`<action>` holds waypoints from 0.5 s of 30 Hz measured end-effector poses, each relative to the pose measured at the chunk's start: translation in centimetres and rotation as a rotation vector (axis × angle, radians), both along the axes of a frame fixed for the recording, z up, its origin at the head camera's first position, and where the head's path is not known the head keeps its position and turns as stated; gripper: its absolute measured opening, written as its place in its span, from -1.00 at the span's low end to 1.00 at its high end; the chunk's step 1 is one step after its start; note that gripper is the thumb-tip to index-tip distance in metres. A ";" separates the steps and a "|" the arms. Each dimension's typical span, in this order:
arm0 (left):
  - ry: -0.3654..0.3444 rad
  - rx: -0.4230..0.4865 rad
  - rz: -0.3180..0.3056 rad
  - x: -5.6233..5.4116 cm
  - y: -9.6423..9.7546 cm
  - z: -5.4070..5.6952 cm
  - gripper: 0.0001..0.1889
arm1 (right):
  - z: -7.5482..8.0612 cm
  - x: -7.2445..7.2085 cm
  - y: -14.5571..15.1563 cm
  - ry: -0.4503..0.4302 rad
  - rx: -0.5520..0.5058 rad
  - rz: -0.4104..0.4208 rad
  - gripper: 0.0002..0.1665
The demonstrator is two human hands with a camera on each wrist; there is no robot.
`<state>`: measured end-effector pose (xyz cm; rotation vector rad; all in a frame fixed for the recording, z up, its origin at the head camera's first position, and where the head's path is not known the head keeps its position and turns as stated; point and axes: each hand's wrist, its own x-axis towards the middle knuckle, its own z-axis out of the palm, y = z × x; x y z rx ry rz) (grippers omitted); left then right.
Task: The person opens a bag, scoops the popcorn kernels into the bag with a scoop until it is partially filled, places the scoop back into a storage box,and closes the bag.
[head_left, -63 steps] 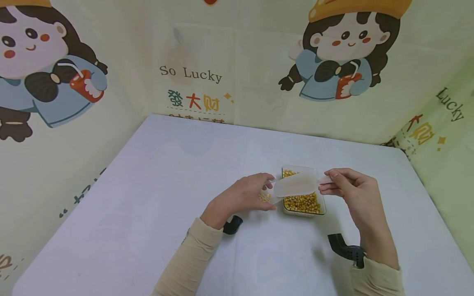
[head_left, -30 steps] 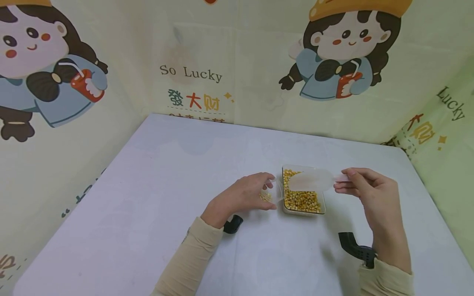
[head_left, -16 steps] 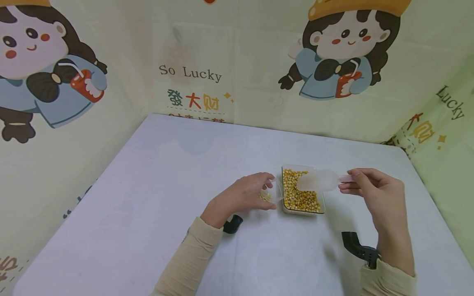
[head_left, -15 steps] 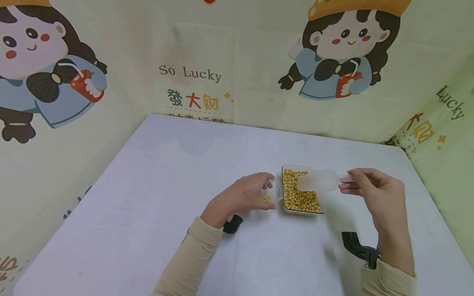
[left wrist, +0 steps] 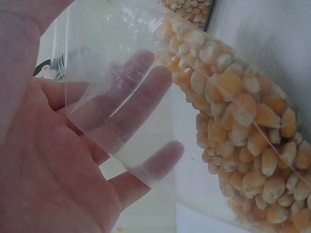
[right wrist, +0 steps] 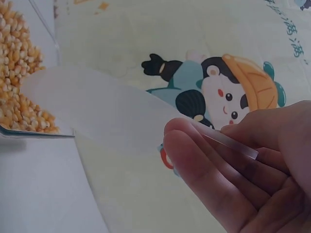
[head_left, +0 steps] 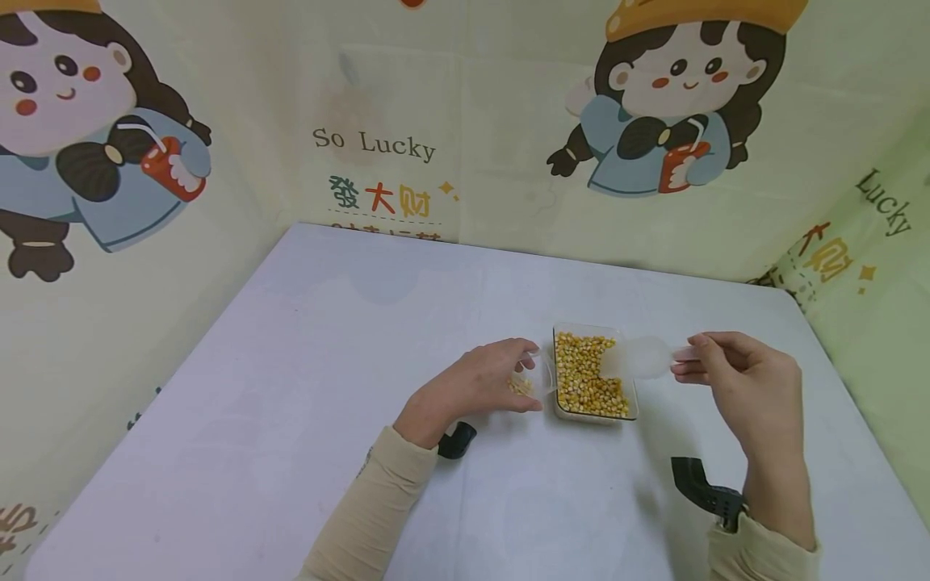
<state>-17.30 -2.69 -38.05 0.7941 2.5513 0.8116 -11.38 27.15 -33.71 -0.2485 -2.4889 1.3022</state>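
Note:
My left hand (head_left: pixel 479 379) curves round a clear plastic container (head_left: pixel 541 379), its fingertips visible through the wall in the left wrist view. Corn kernels (left wrist: pixel 257 141) lie in that container. Just right of it, a clear rectangular box (head_left: pixel 592 419) full of yellow corn kernels (head_left: pixel 584 379) stands on the table. My right hand (head_left: pixel 748 379) pinches the handle of a translucent white scoop (head_left: pixel 638 357) between thumb and fingers. The scoop's front end is over the right part of the box, hiding some kernels; I see no kernels in the scoop.
A white tabletop (head_left: pixel 349 339) spreads around the box and hands. Cloth walls (head_left: pixel 494 161) with cartoon prints rise at its back and sides. A black wrist mount (head_left: pixel 701 488) sits on the right wrist, another (head_left: pixel 458 441) under the left.
My right hand has drawn the scoop rightward, from beside the clear container to the box's right side. More kernels in the box now show. The left hand has stayed in place.

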 end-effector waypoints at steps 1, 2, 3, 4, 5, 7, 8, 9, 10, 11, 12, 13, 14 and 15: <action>0.002 -0.001 -0.001 0.0 0.0 0.0 -0.16 | 0.1 0.0 -0.1 0.001 0.016 -0.004 -0.69; 0.004 -0.001 -0.002 0.0 0.0 0.0 -0.16 | 0.1 0.1 -0.1 0.003 0.029 -0.007 -0.69; 0.005 0.000 -0.003 0.0 0.0 0.0 -0.16 | 0.1 0.1 -0.2 0.005 0.044 -0.009 -0.69; 0.005 0.000 -0.003 0.0 0.0 0.0 -0.16 | 0.2 0.2 -0.2 0.007 0.058 -0.012 -0.69; 0.004 0.001 -0.004 0.0 0.0 0.0 -0.16 | 0.2 0.2 -0.3 0.007 0.075 -0.016 -0.69; 0.006 0.001 -0.005 0.0 0.0 0.0 -0.16 | 0.2 0.2 -0.5 0.013 0.102 -0.021 -0.70; 0.006 0.002 -0.005 0.0 0.0 0.0 -0.16 | 0.3 0.2 -0.6 0.016 0.118 -0.022 -0.70; 0.006 0.001 -0.004 0.0 0.0 0.0 -0.16 | 0.2 0.2 -0.7 0.020 0.137 -0.024 -0.70; 0.007 0.001 -0.004 0.0 -0.1 0.0 -0.16 | 0.3 0.2 -0.8 0.024 0.155 -0.026 -0.69; 0.009 0.000 -0.004 0.0 -0.1 0.0 -0.16 | 0.3 0.2 -1.0 0.029 0.175 -0.028 -0.69; 0.010 0.000 -0.004 0.0 -0.1 0.0 -0.16 | 0.3 0.2 -1.1 0.036 0.191 -0.028 -0.70; 0.011 -0.001 -0.004 0.0 -0.1 0.0 -0.16 | 0.3 0.2 -1.2 0.044 0.208 -0.028 -0.70; 0.010 -0.002 -0.003 0.1 0.0 0.1 -0.16 | 0.3 0.2 -1.4 0.049 0.225 -0.028 -0.71; 0.010 -0.003 -0.002 0.1 0.0 0.1 -0.17 | 0.3 0.2 -1.5 0.056 0.238 -0.027 -0.71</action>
